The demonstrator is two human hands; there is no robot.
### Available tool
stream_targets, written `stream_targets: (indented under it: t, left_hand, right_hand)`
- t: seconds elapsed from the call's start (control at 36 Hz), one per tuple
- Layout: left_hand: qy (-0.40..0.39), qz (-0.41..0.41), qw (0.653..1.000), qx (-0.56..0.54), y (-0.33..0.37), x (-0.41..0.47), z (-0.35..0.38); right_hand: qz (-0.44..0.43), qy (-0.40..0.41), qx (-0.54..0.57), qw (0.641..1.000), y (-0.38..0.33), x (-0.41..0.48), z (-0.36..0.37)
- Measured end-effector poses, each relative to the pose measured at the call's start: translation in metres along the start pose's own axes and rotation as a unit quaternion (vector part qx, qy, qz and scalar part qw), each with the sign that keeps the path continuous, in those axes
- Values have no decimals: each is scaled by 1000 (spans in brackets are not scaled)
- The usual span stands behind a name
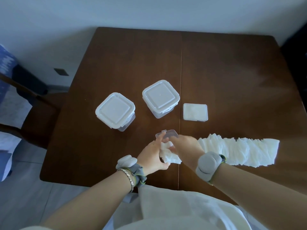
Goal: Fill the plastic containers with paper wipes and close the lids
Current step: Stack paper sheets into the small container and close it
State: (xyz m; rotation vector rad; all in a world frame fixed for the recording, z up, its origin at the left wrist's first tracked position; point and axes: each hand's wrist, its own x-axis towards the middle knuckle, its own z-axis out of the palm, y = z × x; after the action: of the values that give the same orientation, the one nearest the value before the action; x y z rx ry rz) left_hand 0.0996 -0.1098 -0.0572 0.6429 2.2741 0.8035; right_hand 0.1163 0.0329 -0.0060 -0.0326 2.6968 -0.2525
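Dark wooden table (232, 72), seen from above. Toward the middle, slightly left: two tall plastic containers (115, 111) and (160, 97), side by side, not touching, lids on both; contents not visible through the lids, so filled or not cannot be told. Just right of them, past the table's centre seam: a flat rectangular container (195, 112), lid down, white inside — judged already packed with wipes and closed.

Near the front edge, at the centre seam: a small clear container (167, 133), lid apparently raised, mostly hidden behind both hands. Left hand (153, 155) curled around a folded wad of paper wipes (168, 153), gripping it from the left and below. Right hand (186, 146) pressed over the same wad from the right, fingers closed on it; some motion blur, so exact finger placement unclear. Wad held just in front of the open container, touching or nearly so — cannot tell which.

To the right, along the front edge: a long fanned row of loose wipes (239, 151), lying flat, starting just beside the right wrist and running toward the right edge.

Judged progress: one flat container done, one in hand and about to be stuffed, lid not yet shut. Plenty of wipes left. State of the two tall containers uncertain — possibly done, possibly waiting.
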Motion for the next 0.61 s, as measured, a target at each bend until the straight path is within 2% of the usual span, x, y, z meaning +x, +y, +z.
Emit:
stream_targets:
  t: [0.06, 0.11, 0.17, 0.22, 0.28, 0.36, 0.47, 0.53, 0.58, 0.61]
  left_hand:
    - [5, 8, 1000, -2, 0, -1, 0]
    - [8, 22, 1000, 4, -1, -1, 0]
    - [12, 24, 1000, 2, -2, 0, -1]
    - [13, 21, 1000, -3, -1, 0, -1]
    - [8, 20, 1000, -9, 0, 1, -2]
    - [2, 15, 1000, -15, 0, 2, -3]
    - [-3, 15, 1000, -16, -1, 2, -3]
    - [-11, 19, 1000, -20, -3, 2, -3]
    - [-12, 23, 999, -20, -2, 2, -4]
    - [-11, 23, 1000, -19, -2, 3, -5]
  right_hand:
    - [-22, 110, -5, 994, 11, -6, 7]
    - [-60, 140, 60, 986, 19, -8, 0]
    - [-89, 93, 136, 982, 18, -11, -21]
    - [-98, 24, 141, 985, 17, -12, -26]
    - [-98, -86, 74, 989, 11, -9, -24]
    - [-80, -197, -14, 977, 3, -1, -13]
    - [-98, -214, -97, 967, 2, 12, -6]
    - [-101, -214, -82, 968, 6, 11, -10]
    - [-120, -178, -47, 976, 8, 9, -13]
    - [-133, -173, -64, 974, 5, 7, -14]
